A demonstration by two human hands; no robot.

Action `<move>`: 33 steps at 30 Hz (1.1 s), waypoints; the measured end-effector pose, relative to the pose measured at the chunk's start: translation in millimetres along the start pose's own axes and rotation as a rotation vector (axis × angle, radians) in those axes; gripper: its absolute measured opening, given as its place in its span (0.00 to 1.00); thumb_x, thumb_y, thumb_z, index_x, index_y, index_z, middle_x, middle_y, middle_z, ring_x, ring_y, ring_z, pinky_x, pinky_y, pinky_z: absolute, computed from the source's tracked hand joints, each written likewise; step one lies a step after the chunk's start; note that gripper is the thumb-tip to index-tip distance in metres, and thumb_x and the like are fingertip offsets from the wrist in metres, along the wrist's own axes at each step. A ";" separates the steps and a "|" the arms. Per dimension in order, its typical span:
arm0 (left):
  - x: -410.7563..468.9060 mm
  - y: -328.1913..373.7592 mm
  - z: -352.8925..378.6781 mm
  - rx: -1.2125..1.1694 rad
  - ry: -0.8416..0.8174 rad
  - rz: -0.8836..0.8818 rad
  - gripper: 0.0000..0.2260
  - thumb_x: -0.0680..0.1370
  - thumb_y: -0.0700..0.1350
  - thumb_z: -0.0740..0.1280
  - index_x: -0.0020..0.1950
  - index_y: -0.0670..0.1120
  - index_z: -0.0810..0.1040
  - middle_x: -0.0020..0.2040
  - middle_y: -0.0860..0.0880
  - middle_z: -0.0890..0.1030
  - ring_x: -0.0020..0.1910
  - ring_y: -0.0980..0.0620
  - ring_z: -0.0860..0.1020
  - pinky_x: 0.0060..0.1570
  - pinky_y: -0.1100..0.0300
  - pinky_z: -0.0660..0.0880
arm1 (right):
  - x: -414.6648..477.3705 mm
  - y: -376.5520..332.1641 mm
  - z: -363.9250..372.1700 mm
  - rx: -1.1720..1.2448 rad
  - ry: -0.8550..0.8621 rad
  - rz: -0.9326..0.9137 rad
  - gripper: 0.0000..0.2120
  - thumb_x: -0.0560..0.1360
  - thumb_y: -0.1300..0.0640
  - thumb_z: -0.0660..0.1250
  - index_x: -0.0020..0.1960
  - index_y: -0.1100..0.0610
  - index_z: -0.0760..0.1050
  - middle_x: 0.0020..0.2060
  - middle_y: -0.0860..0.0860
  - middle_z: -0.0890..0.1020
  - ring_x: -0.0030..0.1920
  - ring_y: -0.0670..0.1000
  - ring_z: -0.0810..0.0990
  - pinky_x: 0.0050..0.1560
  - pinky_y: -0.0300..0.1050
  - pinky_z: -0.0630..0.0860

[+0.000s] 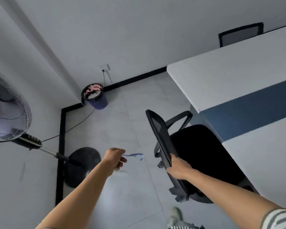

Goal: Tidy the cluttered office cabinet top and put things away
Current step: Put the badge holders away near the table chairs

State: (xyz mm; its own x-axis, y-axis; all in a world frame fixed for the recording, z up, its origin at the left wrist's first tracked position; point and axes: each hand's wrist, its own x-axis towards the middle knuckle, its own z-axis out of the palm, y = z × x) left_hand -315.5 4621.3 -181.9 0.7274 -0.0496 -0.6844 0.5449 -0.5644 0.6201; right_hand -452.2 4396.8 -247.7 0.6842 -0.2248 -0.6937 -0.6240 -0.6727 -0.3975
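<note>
1. Left hand (115, 158): held out over the grey tiled floor (130, 113), near centre. Its fingers are curled inward, with thumb and fingertips pinched on one end of a thin blue strip (134, 155).
2. Blue strip: it juts to the right from the left hand, in the air above the floor and touching nothing else. It is blurred and is possibly a plastic band. A pale smear just below the hand cannot be identified.
3. Right hand (178, 168): at near right, with the fingers wrapped round the upper edge of the mesh backrest of a black office chair (158, 134) and clamped on it. A striped sleeve (281, 219) shows at the near right corner.
4. Office chair: its seat faces a white desk (238, 71) with a blue side panel, which fills the right of the scene. The backrest is tilted towards the left.
5. Purple wastebasket (96, 98): stands upright in the far corner against the black skirting, well apart from both hands. Pink and white scraps lie inside it.
6. Pedestal fan (8, 111): at left, with its round black base (82, 164) on the floor just left of the left forearm.
7. Wall socket (104, 67): above the wastebasket; a black cable (82, 121) runs from it across the floor towards the fan.
8. Second chair (240, 34): its back shows beyond the far edge of the desk.
</note>
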 end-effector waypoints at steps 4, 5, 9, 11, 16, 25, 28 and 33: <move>42.8 30.5 7.9 0.097 -0.110 0.049 0.05 0.80 0.40 0.62 0.50 0.38 0.74 0.30 0.41 0.78 0.19 0.50 0.67 0.25 0.64 0.61 | -10.1 -12.5 8.7 -0.012 -0.024 0.041 0.36 0.77 0.56 0.59 0.80 0.55 0.46 0.70 0.56 0.69 0.66 0.58 0.73 0.61 0.48 0.73; 52.0 37.2 10.9 0.127 -0.141 0.061 0.05 0.80 0.40 0.62 0.51 0.39 0.73 0.31 0.41 0.78 0.19 0.50 0.66 0.25 0.64 0.61 | -13.9 -15.4 11.6 -0.002 -0.028 0.055 0.36 0.77 0.57 0.59 0.80 0.54 0.46 0.71 0.56 0.68 0.67 0.58 0.72 0.63 0.48 0.72; 88.5 55.1 19.8 0.215 -0.253 0.115 0.11 0.81 0.45 0.62 0.59 0.39 0.70 0.36 0.39 0.78 0.22 0.49 0.67 0.25 0.64 0.60 | -32.1 -31.8 29.2 0.062 0.005 0.122 0.35 0.78 0.60 0.58 0.80 0.52 0.46 0.76 0.53 0.61 0.74 0.56 0.65 0.70 0.46 0.65; 104.6 58.8 20.8 0.267 -0.278 0.117 0.17 0.81 0.49 0.62 0.63 0.39 0.69 0.39 0.38 0.79 0.24 0.48 0.68 0.26 0.63 0.61 | -41.1 -42.0 42.7 0.098 0.023 0.163 0.35 0.78 0.62 0.58 0.80 0.51 0.47 0.78 0.51 0.59 0.74 0.53 0.65 0.69 0.43 0.64; 133.0 58.9 10.8 0.372 -0.301 0.103 0.22 0.80 0.52 0.64 0.66 0.38 0.66 0.42 0.37 0.80 0.25 0.48 0.69 0.25 0.62 0.62 | -58.9 -67.4 87.2 0.205 0.091 0.228 0.34 0.79 0.64 0.58 0.80 0.45 0.50 0.77 0.46 0.59 0.64 0.47 0.73 0.57 0.35 0.72; 137.5 9.3 -17.7 0.491 -0.327 0.049 0.09 0.79 0.36 0.58 0.59 0.37 0.68 0.32 0.38 0.77 0.23 0.51 0.65 0.27 0.63 0.59 | -97.8 -82.3 146.8 0.178 0.235 0.283 0.32 0.78 0.61 0.60 0.77 0.42 0.58 0.76 0.44 0.63 0.73 0.50 0.65 0.72 0.45 0.64; 122.5 -10.2 -25.4 0.471 -0.338 0.052 0.06 0.80 0.36 0.58 0.56 0.36 0.67 0.32 0.38 0.76 0.24 0.51 0.65 0.27 0.63 0.59 | -109.0 -81.5 164.2 0.141 0.326 0.311 0.28 0.78 0.55 0.61 0.76 0.42 0.61 0.72 0.43 0.69 0.69 0.49 0.71 0.66 0.44 0.70; 111.2 -28.3 -31.7 0.451 -0.352 0.077 0.04 0.80 0.36 0.60 0.52 0.36 0.67 0.31 0.37 0.77 0.23 0.50 0.64 0.25 0.63 0.60 | -114.5 -76.5 184.9 0.061 0.450 0.362 0.24 0.79 0.52 0.63 0.74 0.42 0.65 0.66 0.43 0.75 0.61 0.48 0.77 0.58 0.44 0.75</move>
State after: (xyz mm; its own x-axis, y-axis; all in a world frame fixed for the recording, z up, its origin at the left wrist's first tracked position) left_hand -236.8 4657.9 -263.3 0.5335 -0.3321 -0.7779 0.2079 -0.8400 0.5012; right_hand -552.5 4604.4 -248.9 0.5080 -0.7193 -0.4739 -0.8596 -0.4581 -0.2261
